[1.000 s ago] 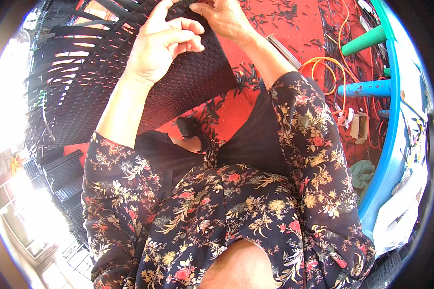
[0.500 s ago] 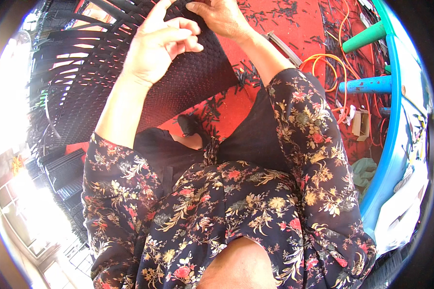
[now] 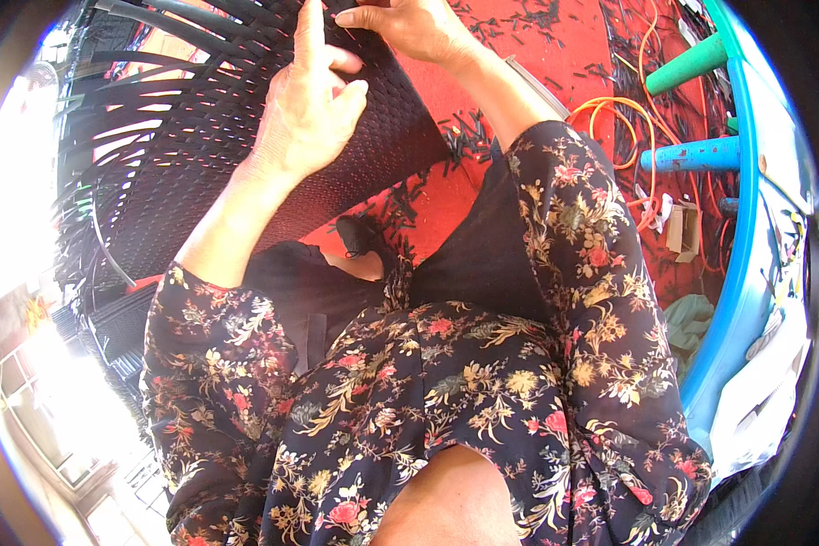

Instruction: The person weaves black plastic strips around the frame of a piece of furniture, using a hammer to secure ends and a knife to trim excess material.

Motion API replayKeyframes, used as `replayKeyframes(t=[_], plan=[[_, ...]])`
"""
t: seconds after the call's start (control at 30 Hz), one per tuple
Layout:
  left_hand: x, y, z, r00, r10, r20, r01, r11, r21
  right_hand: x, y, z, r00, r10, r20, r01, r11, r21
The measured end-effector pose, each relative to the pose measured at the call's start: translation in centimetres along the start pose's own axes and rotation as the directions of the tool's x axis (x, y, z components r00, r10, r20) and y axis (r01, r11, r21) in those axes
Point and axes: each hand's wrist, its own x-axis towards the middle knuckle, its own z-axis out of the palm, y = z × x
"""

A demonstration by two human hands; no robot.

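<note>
A dark woven panel of flat black plastic strips lies before me, with loose strip ends fanning out at its left. Over its upper part, my left hand is open, index finger stretched toward the top edge of the view, the thumb and other fingers loosely bent. No object shows in it. My right hand is beside it at the panel's upper right, thumb pointing left across the weave. Its fingers are bent in a pinch and partly cut off by the frame, so what they hold is hidden.
Black strip scraps litter the red floor covering. An orange hose loops to the right, close to a blue round-edged table with green and blue legs. A small open carton lies under it. Bundled black strips sit at the left.
My left hand has turned and shifted slightly right, its index finger now pointing straighter up. My right hand has moved a little up and left. The panel stays about where it was.
</note>
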Motion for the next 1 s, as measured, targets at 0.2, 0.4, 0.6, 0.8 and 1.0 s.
replayKeyframes(t=[0.2,0.4,0.6,0.8,1.0], plan=[[0.4,0.3,-1.7,0.989,-0.096,0.113,0.086,0.992,0.088,-0.8,-0.1,0.3,0.996,0.087,0.032,-0.091,0.981,0.171],[4.0,2.1,-4.4,0.68,0.732,0.03,-0.638,0.572,0.516,-2.4,-0.5,0.2,0.995,0.09,0.039,-0.089,0.996,-0.031],[8.6,-1.2,-7.0,0.871,0.346,0.349,-0.487,0.709,0.51,-2.0,-1.0,1.6,0.978,-0.181,-0.106,0.144,0.947,-0.288],[9.7,-2.8,-6.3,0.901,0.341,0.268,-0.423,0.826,0.371,-1.5,-0.9,2.2,0.971,-0.205,-0.124,0.136,0.897,-0.42],[10.7,-2.1,-6.1,0.929,0.22,0.297,-0.308,0.904,0.295,-0.6,2.2,-0.3,0.963,0.241,-0.124,-0.209,0.952,0.224]])
